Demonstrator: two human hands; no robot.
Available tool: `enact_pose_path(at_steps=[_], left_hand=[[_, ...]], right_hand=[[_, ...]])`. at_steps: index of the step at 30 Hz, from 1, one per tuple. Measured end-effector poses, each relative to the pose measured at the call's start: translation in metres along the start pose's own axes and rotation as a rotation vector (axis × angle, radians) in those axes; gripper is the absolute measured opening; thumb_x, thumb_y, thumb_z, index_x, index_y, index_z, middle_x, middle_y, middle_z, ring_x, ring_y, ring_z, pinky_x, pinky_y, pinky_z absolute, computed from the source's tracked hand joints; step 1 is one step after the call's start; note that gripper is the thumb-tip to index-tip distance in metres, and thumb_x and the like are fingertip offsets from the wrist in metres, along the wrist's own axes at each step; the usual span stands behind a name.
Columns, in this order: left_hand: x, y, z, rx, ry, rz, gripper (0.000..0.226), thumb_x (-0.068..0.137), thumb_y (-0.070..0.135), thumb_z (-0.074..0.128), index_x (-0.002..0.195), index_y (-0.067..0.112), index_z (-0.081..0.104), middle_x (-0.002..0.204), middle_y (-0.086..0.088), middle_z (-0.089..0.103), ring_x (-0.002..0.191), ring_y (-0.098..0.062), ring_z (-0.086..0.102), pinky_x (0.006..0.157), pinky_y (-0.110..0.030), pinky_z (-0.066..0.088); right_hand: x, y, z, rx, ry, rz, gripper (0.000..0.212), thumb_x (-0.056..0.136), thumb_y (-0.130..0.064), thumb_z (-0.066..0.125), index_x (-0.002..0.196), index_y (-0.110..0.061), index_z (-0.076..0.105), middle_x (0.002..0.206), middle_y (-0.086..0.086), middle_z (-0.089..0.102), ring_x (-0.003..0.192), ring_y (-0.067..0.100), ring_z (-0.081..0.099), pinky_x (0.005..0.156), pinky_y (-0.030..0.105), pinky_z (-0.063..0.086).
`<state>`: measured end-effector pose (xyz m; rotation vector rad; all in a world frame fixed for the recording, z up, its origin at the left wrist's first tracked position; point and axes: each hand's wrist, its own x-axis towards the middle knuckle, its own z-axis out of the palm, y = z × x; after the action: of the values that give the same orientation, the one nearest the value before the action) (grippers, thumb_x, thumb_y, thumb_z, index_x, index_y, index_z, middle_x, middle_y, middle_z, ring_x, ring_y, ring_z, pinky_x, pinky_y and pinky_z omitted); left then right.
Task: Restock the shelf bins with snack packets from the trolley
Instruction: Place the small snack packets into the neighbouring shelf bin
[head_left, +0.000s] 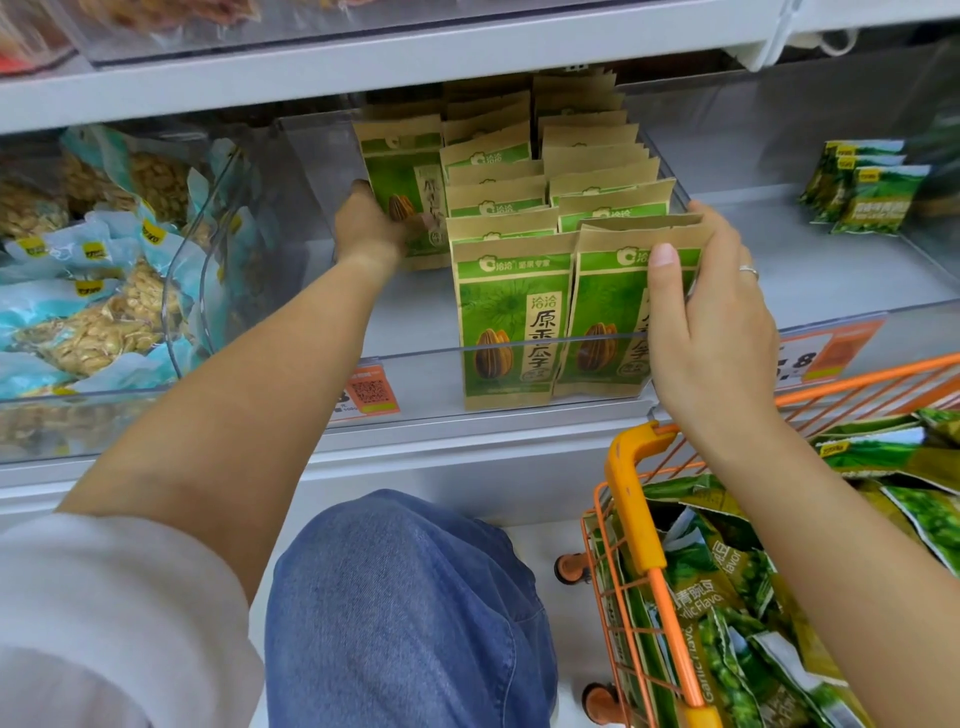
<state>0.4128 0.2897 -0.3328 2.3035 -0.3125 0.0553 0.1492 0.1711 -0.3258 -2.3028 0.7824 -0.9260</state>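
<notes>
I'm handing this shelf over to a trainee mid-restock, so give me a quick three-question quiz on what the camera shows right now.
1. True or false: the left hand holds a sunflower seed packet in the left back part of the clear bin.
2. What does the right hand touch? A) the trolley handle B) the front right packet C) a price tag
3. Fill in: the orange trolley carries green ______ packets labelled garlic flavor.

Key
1. True.
2. B; its thumb lies on the packet's face, near the top.
3. Pea.
</notes>
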Motion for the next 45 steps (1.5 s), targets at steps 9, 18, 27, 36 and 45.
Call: enact_pose_path(at_steps=[9,18,27,36,45], left_hand=[[-0.0030,0.0033,-0.0005,-0.175,-0.109,-0.071,0.070,0.082,0.015,0.069,0.140,0.006,0.031,0.135,-0.012,0.050,0.122,-0.028,0.051,0.097,-0.032,0.041],[-0.0022,0.0057,-0.0055,-0.364,-0.076,-0.116,0.079,0.078,0.002,0.058,0.148,0.013,0.022,0.138,-0.009,0.047,0.119,-0.026,0.052,0.095,-0.036,0.048],[-0.0037,-0.0012,-0.0057,0.132,-0.051,-0.115,0.050,0.086,0.026,0.069,0.125,0.004,0.045,0.129,-0.014,0.056,0.119,-0.031,0.052,0.079,-0.031,0.038],[0.0006,0.0009,0.0005,-0.030,-0.008,-0.002,0.068,0.080,0.031,0.075,0.129,0.002,0.037,0.132,-0.012,0.052,0.120,-0.028,0.052,0.089,-0.030,0.040],[0.0004,0.0029,0.0023,0.006,-0.012,-0.037,0.054,0.085,0.025,0.068,0.128,0.004,0.042,0.132,-0.014,0.053,0.121,-0.030,0.051,0.091,-0.034,0.042]], right_hand=[[-0.0001,-0.0006,-0.0006,-0.002,-0.007,0.002,0.048,0.102,-0.043,0.027,0.143,-0.019,0.035,0.135,0.006,0.050,0.119,0.024,0.048,0.083,0.033,0.036],[-0.0004,-0.0001,0.0005,-0.003,-0.001,-0.001,0.051,0.100,-0.045,0.026,0.143,-0.019,0.035,0.134,0.006,0.050,0.118,0.024,0.049,0.084,0.034,0.038],[-0.0004,0.0004,-0.0003,0.002,0.001,-0.001,0.050,0.101,-0.044,0.027,0.144,-0.019,0.033,0.136,0.006,0.049,0.121,0.024,0.048,0.086,0.036,0.039],[-0.0005,0.0005,0.0010,0.000,0.007,0.000,0.050,0.101,-0.044,0.027,0.144,-0.019,0.034,0.136,0.006,0.049,0.120,0.024,0.047,0.086,0.036,0.038],[-0.0005,0.0009,0.0013,-0.008,0.004,0.007,0.050,0.101,-0.044,0.027,0.144,-0.020,0.033,0.135,0.006,0.049,0.120,0.025,0.047,0.084,0.034,0.037]])
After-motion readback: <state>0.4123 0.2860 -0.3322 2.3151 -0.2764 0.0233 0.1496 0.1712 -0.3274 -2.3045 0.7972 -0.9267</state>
